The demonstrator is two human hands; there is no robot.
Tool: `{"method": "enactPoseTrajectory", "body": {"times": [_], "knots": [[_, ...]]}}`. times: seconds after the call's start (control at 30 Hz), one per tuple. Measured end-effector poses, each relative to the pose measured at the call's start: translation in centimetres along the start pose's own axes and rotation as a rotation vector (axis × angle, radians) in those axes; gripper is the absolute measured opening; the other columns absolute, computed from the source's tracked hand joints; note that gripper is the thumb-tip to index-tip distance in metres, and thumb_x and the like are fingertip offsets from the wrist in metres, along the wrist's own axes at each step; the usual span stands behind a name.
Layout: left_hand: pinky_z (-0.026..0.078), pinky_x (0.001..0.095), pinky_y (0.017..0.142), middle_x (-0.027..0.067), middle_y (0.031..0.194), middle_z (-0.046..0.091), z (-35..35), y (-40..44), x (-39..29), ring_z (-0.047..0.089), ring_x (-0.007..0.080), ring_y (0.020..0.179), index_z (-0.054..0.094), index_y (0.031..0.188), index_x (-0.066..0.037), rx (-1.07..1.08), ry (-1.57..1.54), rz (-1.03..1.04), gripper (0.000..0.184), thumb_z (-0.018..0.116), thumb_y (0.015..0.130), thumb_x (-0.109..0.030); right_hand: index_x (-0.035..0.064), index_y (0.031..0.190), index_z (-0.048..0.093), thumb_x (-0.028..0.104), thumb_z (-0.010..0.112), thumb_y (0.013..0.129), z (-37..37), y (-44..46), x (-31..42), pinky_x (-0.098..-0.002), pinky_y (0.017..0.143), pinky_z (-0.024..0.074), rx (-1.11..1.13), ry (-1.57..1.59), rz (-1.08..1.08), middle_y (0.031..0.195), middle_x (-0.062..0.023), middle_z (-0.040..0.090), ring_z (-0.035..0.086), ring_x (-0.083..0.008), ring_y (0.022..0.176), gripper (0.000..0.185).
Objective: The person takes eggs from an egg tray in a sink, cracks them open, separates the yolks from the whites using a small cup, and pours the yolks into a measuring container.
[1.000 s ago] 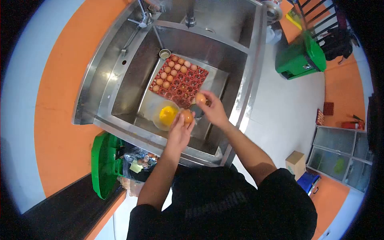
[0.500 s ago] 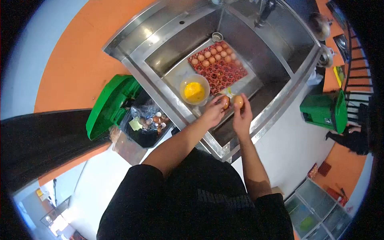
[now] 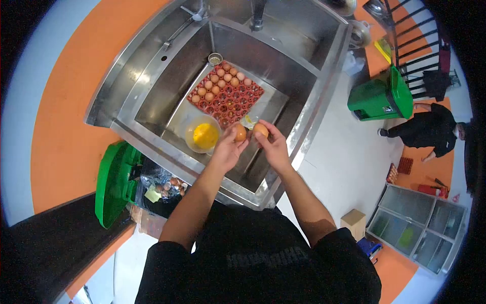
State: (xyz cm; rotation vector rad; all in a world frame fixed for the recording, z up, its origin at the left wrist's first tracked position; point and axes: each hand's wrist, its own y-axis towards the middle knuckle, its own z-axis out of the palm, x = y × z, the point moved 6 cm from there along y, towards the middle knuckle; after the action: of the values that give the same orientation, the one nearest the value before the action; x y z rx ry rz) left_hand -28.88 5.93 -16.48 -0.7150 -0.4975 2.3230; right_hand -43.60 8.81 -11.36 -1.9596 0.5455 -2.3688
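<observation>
My left hand point(image 3: 228, 152) is closed around a brown egg point(image 3: 240, 133), gripping it with the fingertips. A second brown egg point(image 3: 260, 130) sits in the fingers of my right hand point(image 3: 276, 148), a small gap away from the first. Both hands are above the steel sink's basin. Left of them stands a translucent bowl point(image 3: 192, 124) with yellow egg yolk point(image 3: 206, 136) in it. Behind my hands lies a red egg tray point(image 3: 230, 103); several brown eggs point(image 3: 221, 82) fill its far part. Next to the tray is a crumpled clear wrapper point(image 3: 249, 121).
A steel rim point(image 3: 167, 154) surrounds the sink, with a tap point(image 3: 257, 21) at its back. An open green bin point(image 3: 114, 180) at left holds eggshells point(image 3: 169, 188). Another green bin point(image 3: 377, 99) stands right, near a person in black point(image 3: 425, 126).
The view has swung, so the sink and hands appear farther left, and the person at right shows more fully. Both eggs stay in my hands, slightly farther apart.
</observation>
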Motion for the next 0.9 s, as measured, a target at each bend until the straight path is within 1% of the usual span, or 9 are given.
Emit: {"method": "enactPoseTrajectory", "body": {"times": [0.07,0.27,0.37,0.47,0.57,0.67,0.77,0.83,0.9], "knots": [[0.042,0.0412,0.103,0.0079,0.128,0.053,0.5,-0.1,0.0,0.053,0.0239,0.119,0.047,0.13,-0.015,0.027,-0.009,-0.003,0.034,0.053,0.099,-0.026,0.0002,0.132,0.05,0.012,0.063,0.093,0.1,0.1,1.4,-0.0289,0.087,0.0495,-0.117,-0.299,-0.317,0.112,-0.0083,0.062,0.061,-0.0164,0.101,0.043],[0.042,0.0414,0.104,0.0087,0.129,0.053,0.5,0.5,1.4,0.054,0.0274,0.119,0.045,0.131,-0.015,0.073,-0.018,0.021,0.034,0.051,0.099,-0.025,0.0019,0.133,0.051,0.015,0.062,0.094,1.9,0.4,-0.1,-0.0289,0.086,0.0489,-0.053,-0.445,-0.331,0.115,-0.0088,0.062,0.06,-0.0146,0.099,0.042],[0.044,0.0426,0.103,0.0094,0.128,0.052,0.4,0.1,1.3,0.051,0.0309,0.121,0.044,0.129,-0.013,0.034,-0.041,-0.026,0.032,0.049,0.1,-0.026,0.0053,0.134,0.05,0.019,0.059,0.096,0.8,1.2,-1.9,-0.0262,0.076,0.0484,-0.016,0.199,0.102,0.117,-0.0106,0.062,0.059,-0.013,0.087,0.041],[0.045,0.0447,0.104,0.0112,0.128,0.05,0.5,0.1,0.9,0.048,0.0347,0.123,0.044,0.127,-0.012,0.054,-0.058,-0.036,0.031,0.049,0.1,-0.027,0.0082,0.134,0.048,0.022,0.056,0.097,1.0,1.0,-1.3,-0.024,0.067,0.0452,0.025,0.562,0.183,0.117,-0.0119,0.063,0.056,-0.0124,0.078,0.04],[0.043,0.0456,0.105,0.0108,0.128,0.049,0.6,0.1,0.6,0.048,0.0353,0.123,0.044,0.126,-0.012,0.07,-0.048,-0.029,0.03,0.049,0.1,-0.027,0.0082,0.133,0.047,0.022,0.056,0.097,1.0,0.8,-0.6,-0.0243,0.068,0.0458,0.059,0.65,0.233,0.117,-0.0127,0.062,0.058,-0.014,0.079,0.04],[0.041,0.0453,0.104,0.0087,0.128,0.051,0.9,0.1,0.4,0.049,0.0309,0.122,0.047,0.123,-0.016,0.065,-0.058,-0.032,0.027,0.052,0.098,-0.026,0.0067,0.133,0.048,0.021,0.057,0.097,0.7,0.8,-0.1,-0.0235,0.07,0.0458,0.005,0.562,0.174,0.116,-0.011,0.063,0.058,-0.0121,0.081,0.04],[0.039,0.0449,0.103,0.0074,0.127,0.052,1.3,0.3,0.5,0.049,0.0278,0.122,0.048,0.12,-0.019,0.089,-0.057,-0.014,0.025,0.055,0.097,-0.026,0.0045,0.133,0.05,0.021,0.058,0.097,0.6,0.4,1.6,-0.0227,0.072,0.0458,-0.158,0.049,-0.095,0.113,-0.0085,0.063,0.057,-0.0098,0.083,0.04],[0.041,0.0442,0.101,0.0068,0.125,0.053,1.4,0.6,0.9,0.05,0.0271,0.119,0.047,0.119,-0.019,0.094,-0.037,0.01,0.025,0.057,0.096,-0.025,0.0033,0.133,0.05,0.022,0.058,0.097,1.2,0.6,-0.4,-0.0226,0.072,0.0457,-0.013,-0.222,-0.276,0.11,-0.0067,0.063,0.057,-0.0081,0.083,0.041],[0.044,0.0429,0.097,0.0062,0.122,0.053,1.3,0.9,1.2,0.054,0.0268,0.114,0.047,0.119,-0.019,0.081,-0.005,0.042,0.026,0.058,0.096,-0.025,0.0031,0.133,0.05,0.019,0.059,0.096,1.6,0.7,-0.7,-0.023,0.071,0.0456,0.057,-0.127,-0.215,0.109,-0.0063,0.063,0.056,-0.0082,0.083,0.041]]}}
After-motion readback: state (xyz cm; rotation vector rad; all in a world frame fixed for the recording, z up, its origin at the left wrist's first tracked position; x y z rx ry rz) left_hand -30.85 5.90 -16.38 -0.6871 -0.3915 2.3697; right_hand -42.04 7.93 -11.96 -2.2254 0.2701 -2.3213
